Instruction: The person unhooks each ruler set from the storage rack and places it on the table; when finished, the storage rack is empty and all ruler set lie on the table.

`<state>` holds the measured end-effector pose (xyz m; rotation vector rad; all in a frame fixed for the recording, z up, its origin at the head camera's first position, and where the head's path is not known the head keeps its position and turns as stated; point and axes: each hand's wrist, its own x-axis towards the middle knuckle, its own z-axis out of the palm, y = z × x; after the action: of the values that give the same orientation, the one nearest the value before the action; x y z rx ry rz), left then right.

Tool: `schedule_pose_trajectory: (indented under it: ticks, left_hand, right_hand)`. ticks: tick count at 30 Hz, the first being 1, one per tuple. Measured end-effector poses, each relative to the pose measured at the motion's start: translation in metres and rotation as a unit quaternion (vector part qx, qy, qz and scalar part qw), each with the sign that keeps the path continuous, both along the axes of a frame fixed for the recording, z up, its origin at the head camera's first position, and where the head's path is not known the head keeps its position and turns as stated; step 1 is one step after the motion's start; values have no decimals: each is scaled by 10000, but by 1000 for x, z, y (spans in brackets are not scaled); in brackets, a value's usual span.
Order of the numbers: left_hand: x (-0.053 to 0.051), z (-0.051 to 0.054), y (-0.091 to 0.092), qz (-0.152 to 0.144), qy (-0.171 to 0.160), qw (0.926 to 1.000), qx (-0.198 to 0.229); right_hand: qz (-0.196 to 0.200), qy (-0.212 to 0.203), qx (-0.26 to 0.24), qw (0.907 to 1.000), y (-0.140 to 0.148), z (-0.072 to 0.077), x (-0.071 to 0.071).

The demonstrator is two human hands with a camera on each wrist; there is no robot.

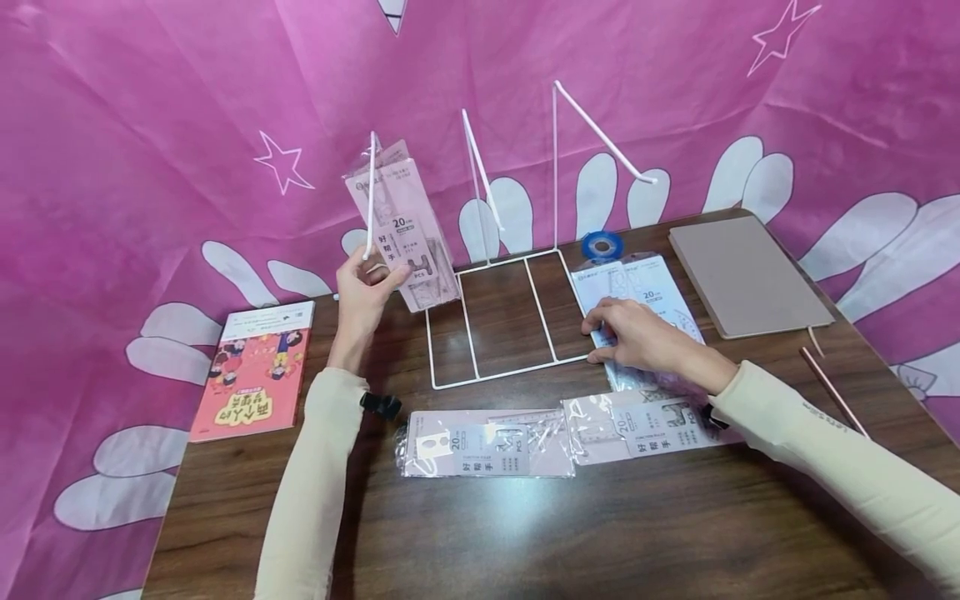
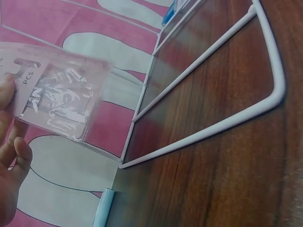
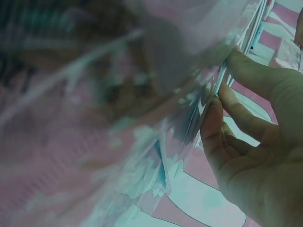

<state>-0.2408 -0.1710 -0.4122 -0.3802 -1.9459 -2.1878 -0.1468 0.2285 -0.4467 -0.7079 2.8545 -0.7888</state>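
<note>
My left hand (image 1: 362,292) pinches the lower part of a pink ruler-set packet (image 1: 431,229), thumb on its front. The packet stands tilted at the left prong of a white wire rack (image 1: 504,377), with another packet partly showing behind it. I cannot tell whether it hangs on the prong. In the left wrist view the clear-wrapped lower end of the packet (image 2: 66,106) is off the table. My right hand (image 1: 637,335) pinches the left edge of light-blue ruler-set packets (image 1: 656,287) lying right of the rack; the right wrist view shows thin edges between thumb and fingers.
Two pink ruler-set packets lie in front, one on the left (image 1: 487,458) and one on the right (image 1: 600,437). A red book (image 1: 258,375) lies left. Blue tape (image 1: 602,245), a beige notebook (image 1: 750,271) and a pen (image 1: 834,392) are rightward. Rack prongs stick up.
</note>
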Motion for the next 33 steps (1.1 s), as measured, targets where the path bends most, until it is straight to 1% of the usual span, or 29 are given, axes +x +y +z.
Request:
schedule_pose_trajectory:
  ticks: [3,7,11,17,22,27,33]
  left_hand:
    - [7,0,-1,-26,-28,10000,-79]
    - [16,0,-2,-96,52,9998,-194]
    - [26,-1,-2,-140,142,9996,-210]
    - [41,0,-3,-226,116,9996,-98]
    - [53,0,-5,-260,192,9992,-228]
    - [64,0,-7,-299,158,9989,-312]
    - [80,2,-9,-355,134,9985,-397]
  right_hand:
    - [6,-1,-20,10000,0,-1,0]
    - [-5,4,-14,10000,1,-2,0]
    - [-9,-4,-6,10000,2,-3,-1]
    - [4,-36,2,10000,2,-3,-1]
    - [45,20,34,10000,2,-2,-2]
    - [44,49,70,10000,2,-2,-1]
    - [32,33,69,10000,1,-1,-1]
